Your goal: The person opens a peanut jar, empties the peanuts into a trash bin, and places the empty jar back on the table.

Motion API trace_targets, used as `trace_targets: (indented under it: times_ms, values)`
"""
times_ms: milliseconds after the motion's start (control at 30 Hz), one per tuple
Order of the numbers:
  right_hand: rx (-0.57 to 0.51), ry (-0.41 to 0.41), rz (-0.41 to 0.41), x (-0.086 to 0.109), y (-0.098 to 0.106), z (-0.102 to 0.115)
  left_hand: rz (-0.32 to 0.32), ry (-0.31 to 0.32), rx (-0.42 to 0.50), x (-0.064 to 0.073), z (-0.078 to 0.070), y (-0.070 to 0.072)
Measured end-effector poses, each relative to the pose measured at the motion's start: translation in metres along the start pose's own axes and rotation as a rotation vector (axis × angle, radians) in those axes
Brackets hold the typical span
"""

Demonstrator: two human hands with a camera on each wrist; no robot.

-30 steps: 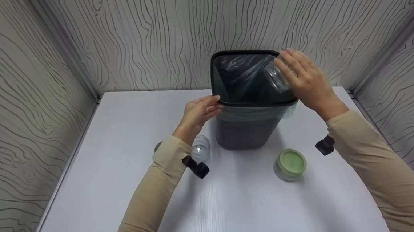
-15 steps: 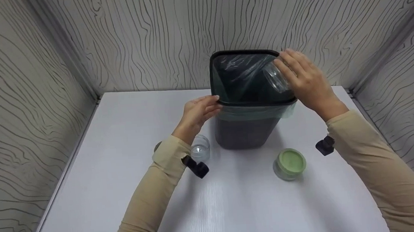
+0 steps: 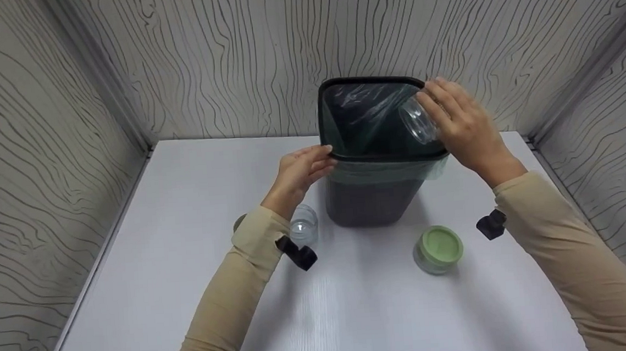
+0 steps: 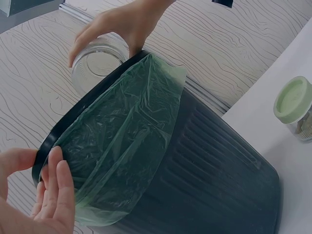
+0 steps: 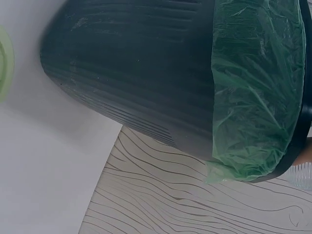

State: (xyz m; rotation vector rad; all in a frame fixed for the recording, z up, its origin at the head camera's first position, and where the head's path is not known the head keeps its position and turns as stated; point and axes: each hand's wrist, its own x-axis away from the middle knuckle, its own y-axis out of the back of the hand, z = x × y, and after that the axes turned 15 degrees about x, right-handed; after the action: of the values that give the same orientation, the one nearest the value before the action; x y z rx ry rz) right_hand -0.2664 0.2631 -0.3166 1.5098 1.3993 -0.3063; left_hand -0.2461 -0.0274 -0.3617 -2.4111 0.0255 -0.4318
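Observation:
A dark trash bin [image 3: 372,201] lined with a green plastic bag [image 4: 124,131] stands toward the back of the table. My left hand [image 3: 302,172] pinches its black rim at the near left corner, thumb on one side and fingers under the edge. Over the bin's right side, my right hand [image 3: 466,126] grips a clear glass jar [image 3: 418,119], tilted with its mouth toward the bin's inside. In the left wrist view the same jar [image 4: 97,66] shows behind the rim, fingers curled round it. The right wrist view catches only the jar's ribbed edge [image 5: 301,175].
A jar with a green lid [image 3: 440,248] stands on the white table [image 3: 378,314] right of the bin. Left of the bin is another clear jar [image 3: 303,225], with a round object [image 3: 238,221] partly hidden behind my left sleeve. Patterned walls [image 3: 239,59] enclose the table.
The jar in my right hand has dipped slightly lower over the bin. My left hand keeps its place on the rim.

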Motion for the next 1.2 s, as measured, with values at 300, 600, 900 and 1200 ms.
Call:
trace_targets:
  times_ms: [300,600,900,1200]
  values:
    - [-0.008,-0.025,-0.004,0.003,0.002,0.0,-0.004,-0.004,-0.012,0.0,0.0,0.0]
    - [0.003,-0.045,-0.016,0.004,0.005,-0.001,-0.014,-0.028,-0.067,0.002,0.0,-0.001]
    - [-0.032,-0.076,-0.007,0.006,0.008,-0.001,0.006,-0.082,-0.114,0.004,0.004,0.0]
    - [-0.071,-0.097,0.014,0.006,0.013,-0.002,-0.007,-0.182,-0.25,0.006,0.008,0.0]
